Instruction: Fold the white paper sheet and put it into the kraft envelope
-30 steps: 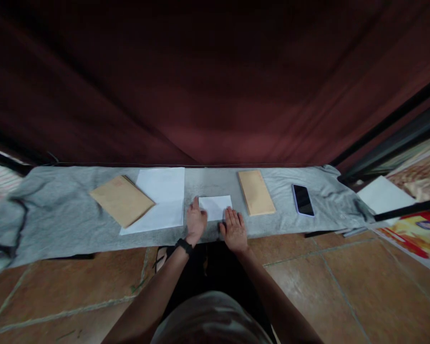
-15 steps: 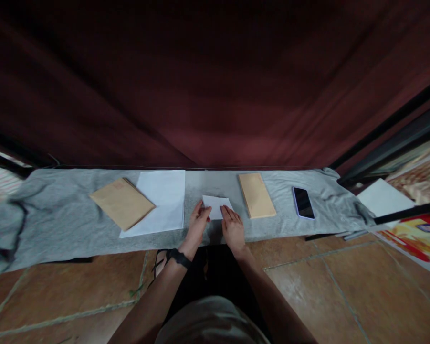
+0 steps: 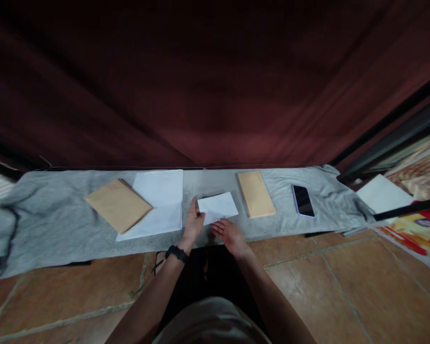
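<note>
A folded white paper [image 3: 218, 206] lies on the grey cloth [image 3: 57, 215], turned a little askew. My left hand [image 3: 193, 224] holds its left edge, thumb on top. My right hand [image 3: 228, 233] is at its near edge with fingers spread, touching the paper's lower side. A black band is on my left wrist.
Left of my hands lie a stack of white sheets [image 3: 157, 200] and brown envelopes [image 3: 116, 204]. To the right lie another brown envelope stack [image 3: 256, 193] and a phone [image 3: 302, 200]. A dark red curtain [image 3: 215, 95] hangs behind. Tiled floor [image 3: 343, 286] is below.
The folded paper has turned and shifted slightly right. My left hand moved to its left edge and my right hand drew back toward me, off the top of the paper.
</note>
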